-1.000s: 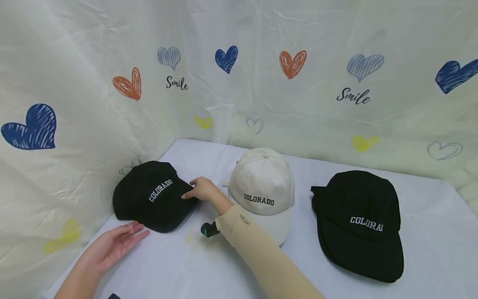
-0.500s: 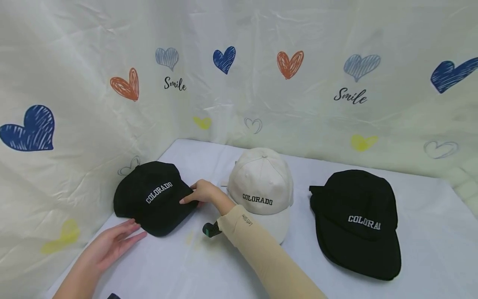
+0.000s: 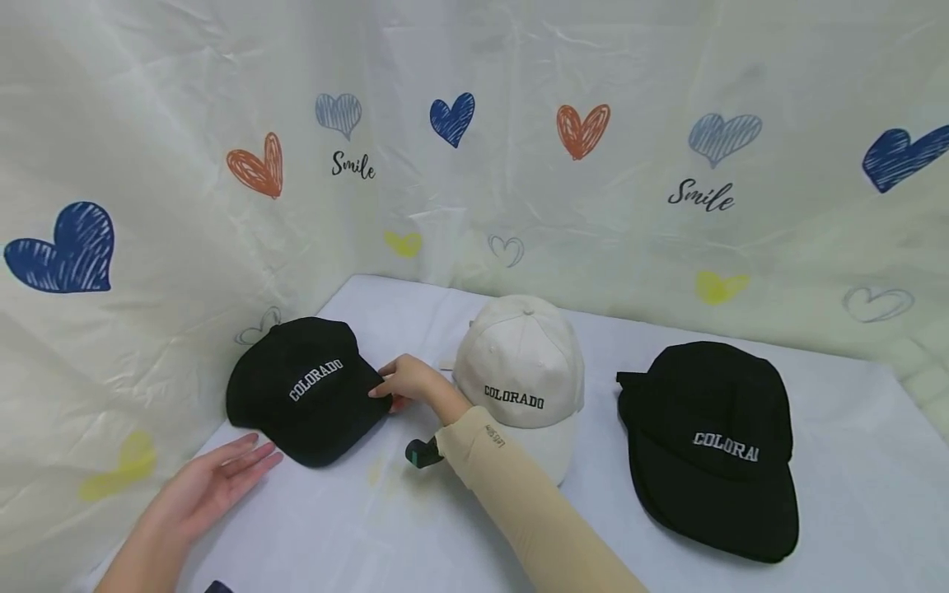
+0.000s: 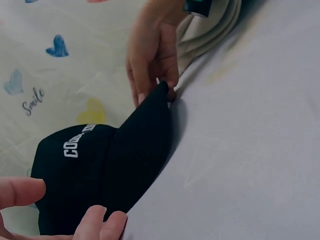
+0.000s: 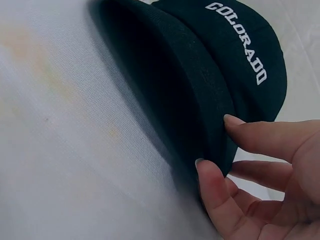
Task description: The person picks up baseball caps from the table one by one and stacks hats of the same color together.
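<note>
A black cap (image 3: 307, 391) with white COLORADO lettering sits at the left of the white table, its brim angled toward the front right. My right hand (image 3: 413, 383) pinches the right edge of that brim. In the right wrist view the thumb (image 5: 260, 137) lies on top of the brim and a finger (image 5: 215, 187) curls at its edge. Palm up, my left hand (image 3: 211, 486) lies beside the cap's lower left side, fingers extended and holding nothing. A cream COLORADO cap (image 3: 519, 362) stands just right of my right hand, its brim partly hidden by my sleeve.
Another black cap (image 3: 715, 453) lies at the right, brim toward the front. The white tabletop (image 3: 319, 535) has faint yellow stains. A curtain (image 3: 630, 222) printed with hearts hangs behind and along the left. The right wrist carries a small dark device (image 3: 423, 453).
The black cap has turned slightly, its brim front shifting a little toward me while the right hand keeps hold. My left hand has drawn slightly back left, away from the cap.
</note>
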The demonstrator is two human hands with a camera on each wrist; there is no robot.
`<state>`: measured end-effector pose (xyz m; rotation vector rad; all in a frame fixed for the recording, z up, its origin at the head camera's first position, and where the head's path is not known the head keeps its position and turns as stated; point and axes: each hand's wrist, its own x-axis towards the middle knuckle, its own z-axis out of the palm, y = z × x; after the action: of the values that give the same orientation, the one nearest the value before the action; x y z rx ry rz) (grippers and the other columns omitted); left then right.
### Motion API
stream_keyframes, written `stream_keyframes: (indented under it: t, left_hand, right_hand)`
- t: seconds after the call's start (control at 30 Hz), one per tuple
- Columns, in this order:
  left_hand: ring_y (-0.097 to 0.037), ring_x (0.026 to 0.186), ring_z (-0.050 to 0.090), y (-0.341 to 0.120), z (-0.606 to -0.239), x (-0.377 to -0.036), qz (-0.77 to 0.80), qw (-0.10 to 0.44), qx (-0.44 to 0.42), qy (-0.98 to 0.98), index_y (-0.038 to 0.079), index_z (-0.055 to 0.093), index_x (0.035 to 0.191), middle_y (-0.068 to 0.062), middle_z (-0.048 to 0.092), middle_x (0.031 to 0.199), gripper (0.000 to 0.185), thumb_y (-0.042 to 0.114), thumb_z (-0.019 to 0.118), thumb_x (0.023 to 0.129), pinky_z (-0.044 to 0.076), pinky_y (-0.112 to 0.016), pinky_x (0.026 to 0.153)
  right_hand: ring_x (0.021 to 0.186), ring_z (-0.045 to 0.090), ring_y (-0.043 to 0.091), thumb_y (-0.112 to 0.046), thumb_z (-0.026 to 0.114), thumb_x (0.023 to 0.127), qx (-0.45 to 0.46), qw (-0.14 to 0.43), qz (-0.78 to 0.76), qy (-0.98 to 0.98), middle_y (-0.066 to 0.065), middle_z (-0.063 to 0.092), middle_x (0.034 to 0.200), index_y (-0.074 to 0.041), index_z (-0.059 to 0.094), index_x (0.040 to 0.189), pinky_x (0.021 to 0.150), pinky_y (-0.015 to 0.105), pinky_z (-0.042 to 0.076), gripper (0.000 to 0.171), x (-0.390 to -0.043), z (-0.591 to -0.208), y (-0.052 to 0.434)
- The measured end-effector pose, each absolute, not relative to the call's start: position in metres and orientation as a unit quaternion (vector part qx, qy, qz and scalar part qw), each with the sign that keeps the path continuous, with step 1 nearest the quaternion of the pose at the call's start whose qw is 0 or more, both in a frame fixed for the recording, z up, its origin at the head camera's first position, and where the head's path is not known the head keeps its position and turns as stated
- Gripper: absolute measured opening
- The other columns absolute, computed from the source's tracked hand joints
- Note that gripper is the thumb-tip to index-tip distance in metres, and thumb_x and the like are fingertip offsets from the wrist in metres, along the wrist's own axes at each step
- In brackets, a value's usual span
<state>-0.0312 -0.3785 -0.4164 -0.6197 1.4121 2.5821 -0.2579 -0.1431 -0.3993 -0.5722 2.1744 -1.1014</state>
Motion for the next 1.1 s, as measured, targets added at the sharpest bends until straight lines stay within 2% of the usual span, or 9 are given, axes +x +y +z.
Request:
stream_keyframes:
  t: [0.07,0.17,0.37,0.57,0.73,0.9,0.97,1.0,1.1]
  left_hand:
    - [-0.024,0.105,0.071,-0.381,-0.417,-0.033,0.869,0.076,-0.193,0.449,0.006,0.05,0.126,-0.01,0.067,0.113,0.019,0.015,0.044,0.11,0.051,-0.034,0.101]
    - [-0.025,0.104,0.071,-0.384,-0.418,-0.035,0.88,0.079,-0.18,0.433,0.011,0.063,0.107,-0.012,0.068,0.112,0.02,0.013,0.042,0.11,0.053,-0.034,0.099]
    - [-0.025,0.104,0.071,-0.388,-0.416,-0.04,0.883,0.083,-0.178,0.427,0.009,0.061,0.108,-0.012,0.069,0.112,0.02,0.013,0.041,0.11,0.053,-0.036,0.099]
    - [-0.035,0.103,0.07,-0.39,-0.411,-0.049,0.897,0.07,-0.191,0.392,0.004,0.033,0.127,-0.016,0.065,0.112,0.02,0.01,0.041,0.11,0.051,-0.04,0.102]
    - [-0.036,0.1,0.07,-0.391,-0.41,-0.056,0.903,0.059,-0.189,0.381,0.0,0.051,0.113,-0.016,0.06,0.11,0.011,0.003,0.041,0.108,0.049,-0.04,0.103]
    - [-0.02,0.098,0.069,-0.39,-0.413,-0.064,0.852,0.049,-0.171,0.492,0.011,0.067,0.1,-0.003,0.061,0.109,0.027,-0.001,0.043,0.107,0.054,-0.035,0.097]
    - [-0.017,0.098,0.07,-0.392,-0.415,-0.066,0.828,0.047,-0.165,0.534,0.013,0.067,0.104,0.001,0.063,0.109,0.025,0.0,0.046,0.107,0.055,-0.032,0.095]
    - [-0.017,0.097,0.07,-0.393,-0.417,-0.067,0.817,0.05,-0.16,0.552,0.009,0.065,0.115,0.003,0.065,0.108,0.022,0.001,0.047,0.107,0.055,-0.031,0.094]
    - [-0.015,0.097,0.07,-0.397,-0.42,-0.069,0.791,0.059,-0.156,0.589,-0.004,0.042,0.145,0.005,0.066,0.107,0.039,0.004,0.048,0.107,0.056,-0.028,0.091]
  right_hand:
    - [0.051,0.056,0.014,-0.011,0.077,0.093,-0.214,0.317,-0.423,0.821,0.007,0.061,0.076,0.001,0.06,0.14,0.053,0.021,0.05,0.052,-0.258,-0.399,-0.142]
    - [0.052,0.057,0.015,-0.01,0.077,0.093,-0.214,0.321,-0.431,0.815,0.007,0.059,0.074,0.0,0.058,0.142,0.053,0.021,0.051,0.054,-0.259,-0.4,-0.141]
    - [0.051,0.058,0.016,-0.01,0.077,0.093,-0.227,0.324,-0.431,0.811,0.008,0.056,0.066,-0.003,0.052,0.148,0.054,0.022,0.053,0.06,-0.261,-0.4,-0.14]
    - [0.055,0.059,0.016,-0.008,0.078,0.091,-0.216,0.33,-0.451,0.801,0.008,0.058,0.077,-0.003,0.052,0.148,0.057,0.024,0.056,0.063,-0.263,-0.4,-0.139]
    - [0.058,0.059,0.017,-0.007,0.078,0.09,-0.213,0.33,-0.468,0.792,0.008,0.058,0.08,-0.005,0.051,0.149,0.061,0.026,0.059,0.065,-0.264,-0.399,-0.137]
    - [0.058,0.059,0.018,-0.006,0.078,0.09,-0.214,0.334,-0.474,0.786,0.008,0.059,0.085,-0.007,0.048,0.152,0.064,0.029,0.06,0.068,-0.264,-0.397,-0.136]
    - [0.058,0.059,0.018,-0.006,0.079,0.09,-0.212,0.337,-0.476,0.784,0.01,0.059,0.087,-0.008,0.048,0.152,0.064,0.03,0.06,0.07,-0.264,-0.398,-0.136]
    - [0.058,0.059,0.018,-0.006,0.079,0.09,-0.211,0.338,-0.476,0.784,0.01,0.059,0.088,-0.009,0.047,0.153,0.065,0.03,0.06,0.07,-0.264,-0.398,-0.136]
    - [0.058,0.059,0.019,-0.005,0.079,0.09,-0.208,0.343,-0.476,0.783,0.01,0.059,0.09,-0.011,0.045,0.155,0.064,0.03,0.06,0.073,-0.263,-0.401,-0.138]
